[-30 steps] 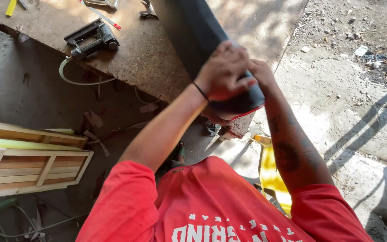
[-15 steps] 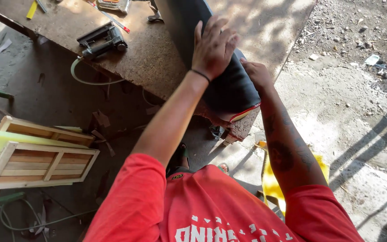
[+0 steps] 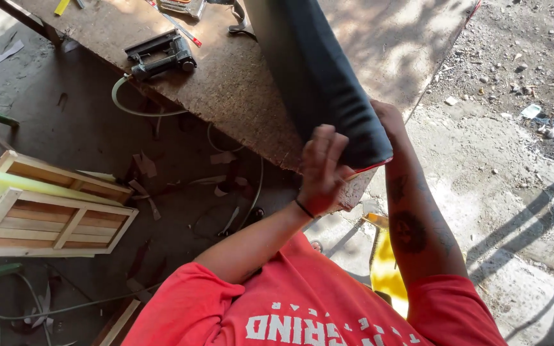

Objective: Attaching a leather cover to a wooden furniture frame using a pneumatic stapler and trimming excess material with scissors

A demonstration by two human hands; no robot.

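Note:
A long dark padded cushion (image 3: pixel 318 77) covered in black fabric lies on a brown chipboard table (image 3: pixel 238 83), its near end over the table's edge. My left hand (image 3: pixel 320 168) is raised just off the cushion's near end, fingers together and flat, holding nothing. My right hand (image 3: pixel 386 118) rests against the cushion's right side near the end; its fingers are hidden behind the cushion. A thin red edge shows under the cushion's end.
A black pneumatic stapler (image 3: pixel 161 54) with a pale hose lies on the table to the left. A wooden frame with yellow-green foam (image 3: pixel 40 205) sits on the floor at left. Scraps and cables litter the floor. A yellow object (image 3: pixel 386 263) stands below my right arm.
My left hand slid along the top of the cushion, then lifted off and pulled back to its near end. The view shifted slightly.

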